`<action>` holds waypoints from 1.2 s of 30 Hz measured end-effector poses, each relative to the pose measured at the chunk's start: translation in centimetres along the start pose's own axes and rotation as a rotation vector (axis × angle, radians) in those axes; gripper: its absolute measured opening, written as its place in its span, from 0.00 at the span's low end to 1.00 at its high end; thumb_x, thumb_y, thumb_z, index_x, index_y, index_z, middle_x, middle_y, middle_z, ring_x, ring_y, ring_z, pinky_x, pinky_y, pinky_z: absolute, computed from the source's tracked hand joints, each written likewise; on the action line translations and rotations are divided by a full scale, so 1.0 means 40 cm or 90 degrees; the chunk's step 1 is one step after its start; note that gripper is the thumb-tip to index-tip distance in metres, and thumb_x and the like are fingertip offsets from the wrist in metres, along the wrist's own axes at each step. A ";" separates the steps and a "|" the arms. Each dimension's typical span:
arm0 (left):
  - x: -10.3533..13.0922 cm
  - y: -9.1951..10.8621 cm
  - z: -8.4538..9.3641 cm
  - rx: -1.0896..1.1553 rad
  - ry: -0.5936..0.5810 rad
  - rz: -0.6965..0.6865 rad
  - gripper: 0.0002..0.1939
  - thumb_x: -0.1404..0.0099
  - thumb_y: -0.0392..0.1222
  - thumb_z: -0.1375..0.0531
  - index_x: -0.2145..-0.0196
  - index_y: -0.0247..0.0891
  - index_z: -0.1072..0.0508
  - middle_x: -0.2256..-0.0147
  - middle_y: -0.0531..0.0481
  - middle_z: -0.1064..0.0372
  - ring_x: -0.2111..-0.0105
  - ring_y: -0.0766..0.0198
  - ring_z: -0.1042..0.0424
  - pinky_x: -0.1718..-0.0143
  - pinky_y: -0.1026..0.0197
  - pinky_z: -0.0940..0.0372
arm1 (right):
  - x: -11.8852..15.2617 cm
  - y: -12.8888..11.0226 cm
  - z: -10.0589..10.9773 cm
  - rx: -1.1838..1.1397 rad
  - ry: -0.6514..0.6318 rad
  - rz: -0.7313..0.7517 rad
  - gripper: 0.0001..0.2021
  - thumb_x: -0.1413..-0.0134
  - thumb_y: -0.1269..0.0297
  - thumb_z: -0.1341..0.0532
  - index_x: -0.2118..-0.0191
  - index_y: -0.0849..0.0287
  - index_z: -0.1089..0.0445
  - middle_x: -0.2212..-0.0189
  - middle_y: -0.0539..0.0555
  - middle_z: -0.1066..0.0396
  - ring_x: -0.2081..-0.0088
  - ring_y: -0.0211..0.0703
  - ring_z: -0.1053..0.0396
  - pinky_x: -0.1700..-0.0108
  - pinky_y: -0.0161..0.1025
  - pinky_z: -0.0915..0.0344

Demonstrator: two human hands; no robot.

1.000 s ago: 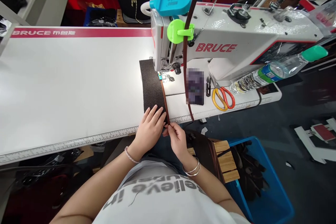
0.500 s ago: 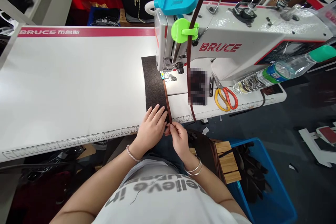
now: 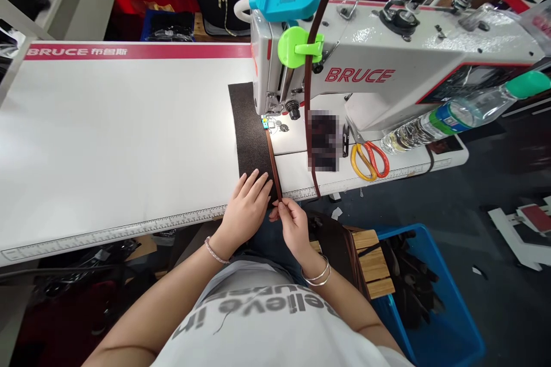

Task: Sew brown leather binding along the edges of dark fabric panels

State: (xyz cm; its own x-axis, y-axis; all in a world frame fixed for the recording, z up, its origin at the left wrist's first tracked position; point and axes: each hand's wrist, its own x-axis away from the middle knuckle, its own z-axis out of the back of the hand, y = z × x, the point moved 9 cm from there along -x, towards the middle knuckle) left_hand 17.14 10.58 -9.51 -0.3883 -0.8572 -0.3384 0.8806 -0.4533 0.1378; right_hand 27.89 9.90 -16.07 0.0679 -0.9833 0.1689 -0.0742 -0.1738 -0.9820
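A strip of dark brown fabric (image 3: 250,132) lies on the sewing table, running from its front edge to beside the needle area of the sewing machine (image 3: 361,51). My left hand (image 3: 247,203) rests flat on the fabric's near end, fingers stretched out. Along the fabric's right edge runs a narrow reddish-brown binding strip (image 3: 273,163), which leads up to the presser foot (image 3: 265,123). Thumb and fingers of my right hand (image 3: 294,226) pinch this strip at the table's front edge. The needle itself is too small to make out.
On the machine bed lie scissors (image 3: 370,159) with yellow and red handles and a water bottle (image 3: 456,117). Another brown strip (image 3: 309,86) hangs in front of the machine head. A blue bin (image 3: 451,298) of dark pieces stands at right, beside a wooden slatted surface (image 3: 373,264).
The brown fabric has slid slightly away from me past the presser foot, its far end now higher up. Both hands stay in nearly the same place; the view has shifted a little.
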 end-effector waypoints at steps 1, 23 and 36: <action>0.001 -0.001 -0.001 -0.001 -0.003 -0.001 0.19 0.29 0.36 0.50 0.44 0.30 0.31 0.41 0.40 0.35 0.37 0.47 0.41 0.37 0.42 0.43 | 0.000 0.000 0.000 -0.002 0.002 -0.001 0.14 0.38 0.52 0.43 0.64 0.59 0.30 0.79 0.49 0.30 0.77 0.38 0.31 0.70 0.36 0.29; -0.009 -0.006 0.001 0.011 -0.026 -0.001 0.19 0.29 0.36 0.50 0.44 0.33 0.30 0.41 0.40 0.35 0.38 0.44 0.41 0.37 0.40 0.45 | -0.008 -0.012 -0.012 -0.035 -0.006 0.009 0.12 0.37 0.54 0.43 0.64 0.58 0.31 0.79 0.48 0.30 0.78 0.38 0.30 0.71 0.36 0.29; -0.006 0.013 -0.003 0.020 0.004 -0.009 0.19 0.30 0.35 0.49 0.45 0.29 0.30 0.42 0.39 0.33 0.38 0.45 0.40 0.36 0.41 0.45 | -0.007 -0.011 -0.012 -0.033 -0.016 0.016 0.11 0.37 0.56 0.43 0.64 0.57 0.31 0.79 0.48 0.30 0.76 0.38 0.31 0.69 0.36 0.29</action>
State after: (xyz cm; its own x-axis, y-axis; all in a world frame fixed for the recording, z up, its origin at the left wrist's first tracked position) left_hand 17.71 10.58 -9.46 -0.3985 -0.8490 -0.3470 0.8663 -0.4726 0.1614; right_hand 27.41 10.22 -15.65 0.0902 -0.9858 0.1418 -0.1282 -0.1527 -0.9799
